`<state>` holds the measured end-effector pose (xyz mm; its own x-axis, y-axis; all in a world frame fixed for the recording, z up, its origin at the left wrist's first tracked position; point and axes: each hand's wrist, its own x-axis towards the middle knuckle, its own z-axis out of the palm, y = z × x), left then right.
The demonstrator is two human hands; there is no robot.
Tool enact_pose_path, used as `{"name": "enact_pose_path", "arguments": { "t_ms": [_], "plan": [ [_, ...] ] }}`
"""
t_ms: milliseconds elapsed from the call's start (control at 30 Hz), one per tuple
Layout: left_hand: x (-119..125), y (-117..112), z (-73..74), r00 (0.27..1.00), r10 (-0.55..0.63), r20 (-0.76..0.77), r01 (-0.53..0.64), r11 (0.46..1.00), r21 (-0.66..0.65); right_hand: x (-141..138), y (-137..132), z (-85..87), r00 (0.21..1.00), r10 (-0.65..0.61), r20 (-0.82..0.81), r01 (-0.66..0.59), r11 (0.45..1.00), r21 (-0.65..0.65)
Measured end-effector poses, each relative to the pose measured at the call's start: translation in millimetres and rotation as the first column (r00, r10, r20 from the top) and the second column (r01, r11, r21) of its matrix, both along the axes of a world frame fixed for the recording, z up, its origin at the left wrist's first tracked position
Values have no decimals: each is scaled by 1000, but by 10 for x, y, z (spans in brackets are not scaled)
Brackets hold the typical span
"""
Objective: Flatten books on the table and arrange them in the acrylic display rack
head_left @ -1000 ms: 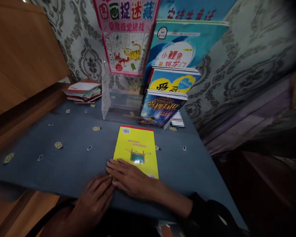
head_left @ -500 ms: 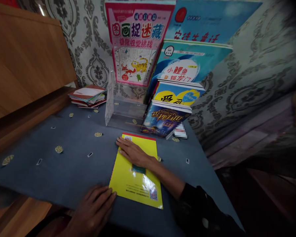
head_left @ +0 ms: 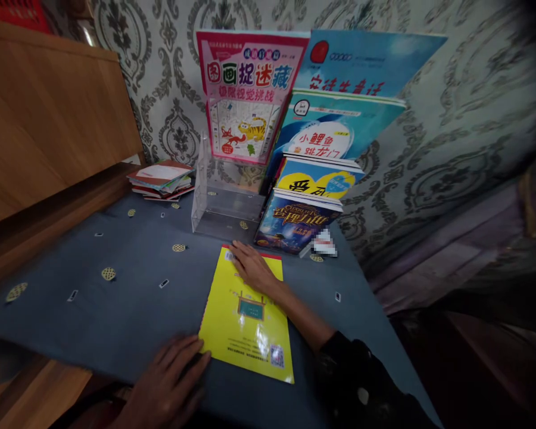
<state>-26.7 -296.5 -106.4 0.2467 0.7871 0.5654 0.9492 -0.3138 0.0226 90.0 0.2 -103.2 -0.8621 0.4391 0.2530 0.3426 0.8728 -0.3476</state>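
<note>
A yellow book [head_left: 232,333] with a red top edge lies flat on the blue-grey tablecloth, a small green chalkboard picture and a square code printed on it. My right hand [head_left: 254,267] lies flat over its upper part, fingers stretched to the far edge. At the book's near left corner rests my left hand [head_left: 172,375], fingers extended and touching the corner. Neither hand is wrapped round anything. Just beyond the book stands a clear plastic rack [head_left: 199,190] holding books, among them a pink one [head_left: 245,77] and a dark blue one [head_left: 290,223].
A pile of thin books [head_left: 161,176] lies at the back left, beside a wooden panel [head_left: 58,113]. Teal books [head_left: 348,119] and a yellow-and-blue one [head_left: 321,179] stand in the rack's right side. Patterned wallpaper [head_left: 455,107] rises behind the tablecloth [head_left: 129,310].
My right hand has slid to the far edge of the yellow book, uncovering the chalkboard picture. My left hand stays at the near left corner. The view has tilted slightly upward.
</note>
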Motion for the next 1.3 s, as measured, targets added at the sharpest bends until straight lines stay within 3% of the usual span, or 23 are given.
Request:
{"name": "enact_pose_path", "arguments": {
  "t_ms": [133,367,567,733,867,933,1033,1167,1300],
  "plan": [
    [-29,-4,7,997,-34,-67,32,999,-36,221,-122,8,997,-61,36,60,998,33],
    [-83,-23,-154,978,-115,-175,92,987,-134,480,-500,106,999,-6,37,6,1000,-16],
    [-100,-11,-148,976,-182,-122,182,983,-17,637,-791,121,999,7,48,-1,993,-120],
    [-128,55,168,962,-270,24,270,963,16,820,-791,219,997,71,-32,-77,938,-337],
    [-130,197,516,889,-319,327,315,947,66,1012,-730,349,981,16,-191,-123,818,-562],
    [-116,306,691,831,-294,473,295,953,75,1141,-740,405,967,-74,-244,-117,722,-682],
    [-67,525,952,743,-193,641,162,981,108,1343,-816,476,926,-220,-308,-120,600,-791],
    [11,885,1282,572,12,820,-54,998,23,1465,-951,587,865,-292,-409,-184,573,-799],
    [-39,1213,1473,354,74,932,33,995,-92,1360,-1015,692,811,-378,-447,-201,538,-819]
  ]
}}
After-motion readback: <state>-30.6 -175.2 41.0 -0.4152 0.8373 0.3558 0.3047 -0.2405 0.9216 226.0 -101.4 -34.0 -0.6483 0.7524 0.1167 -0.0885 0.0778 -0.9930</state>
